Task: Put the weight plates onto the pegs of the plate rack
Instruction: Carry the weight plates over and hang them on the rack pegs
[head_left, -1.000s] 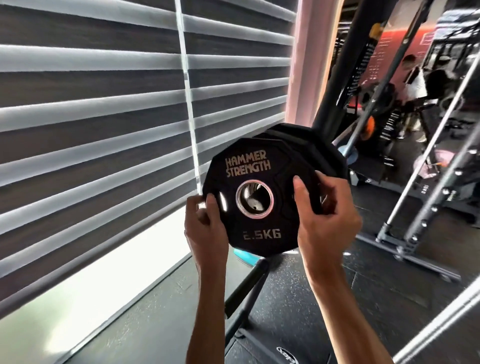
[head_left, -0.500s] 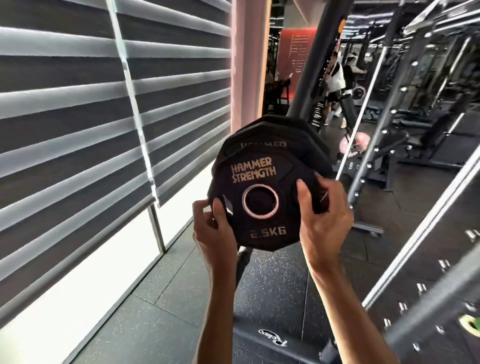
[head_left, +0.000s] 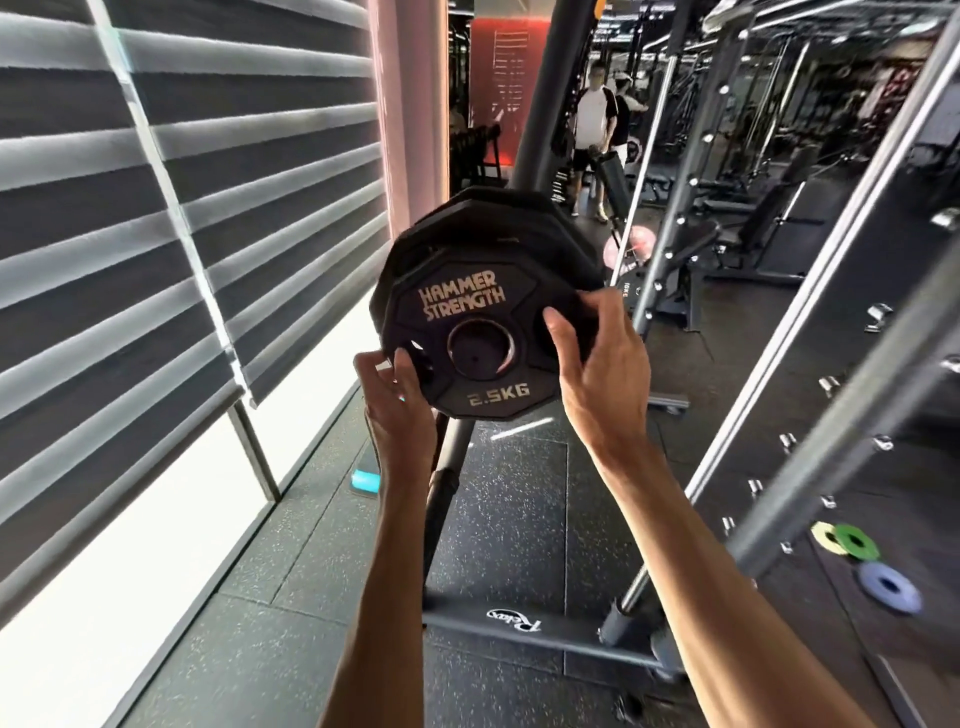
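Where the peg end (head_left: 480, 349) fills its centre hole, the black 2.5 kg Hammer Strength plate (head_left: 462, 306) stands upright just in front of larger black plates (head_left: 498, 223) on the plate rack (head_left: 550, 104); the left hand (head_left: 397, 402) pinches its left rim, thumb in front; the right hand (head_left: 597, 369) curls round its right rim.

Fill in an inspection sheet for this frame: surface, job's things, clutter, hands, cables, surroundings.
Surface: dark speckled rubber floor.
Job's things: 2.5KG plate upright before larger black plates on the plate rack; its centre hole looks filled by a peg end.
Clutter: yellow, green and blue rings on floor at right; teal object further left.
Hands: left hand grips the plate's left edge; right hand its right edge, thumb on face.
Cables: nothing seen.
Surroundings: window blinds, gym machines, people far back.
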